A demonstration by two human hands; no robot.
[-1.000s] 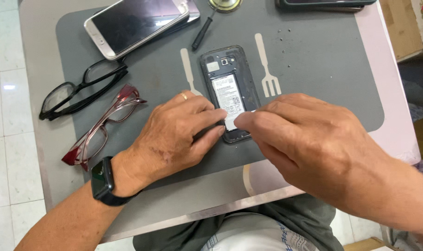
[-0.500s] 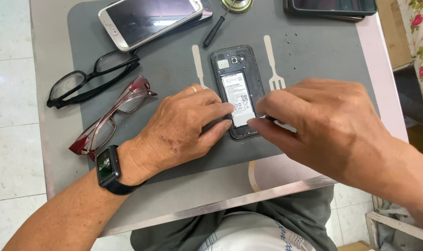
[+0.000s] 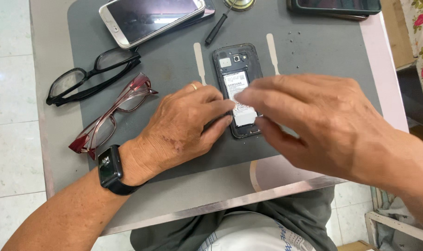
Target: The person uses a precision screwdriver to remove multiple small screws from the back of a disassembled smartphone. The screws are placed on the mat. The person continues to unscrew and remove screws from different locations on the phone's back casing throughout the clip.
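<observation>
A dark phone with its back cover off (image 3: pixel 236 69) lies on the grey mat (image 3: pixel 169 69), its white-labelled battery showing. My left hand (image 3: pixel 183 128) rests on the mat with its fingers pressed around the phone's lower left edge; it wears a ring and a black smartwatch (image 3: pixel 109 168). My right hand (image 3: pixel 313 123) comes in from the right, blurred. Its fingertips lie on the battery and the thumb sits apart near the phone's lower right corner. It hides the phone's lower right side. I see nothing in that hand.
Black glasses (image 3: pixel 88 76) and red glasses (image 3: pixel 111 116) lie at left. A white smartphone (image 3: pixel 151 18), a screwdriver (image 3: pixel 218 25), two pale pry tools (image 3: pixel 200 60) (image 3: pixel 272 49), tiny screws (image 3: pixel 292 37) and another dark phone (image 3: pixel 337 5) lie farther back.
My right hand has lifted from its pinch at the phone's lower end and moved up over the battery, fingers spread. My left hand has stayed at the phone's edge.
</observation>
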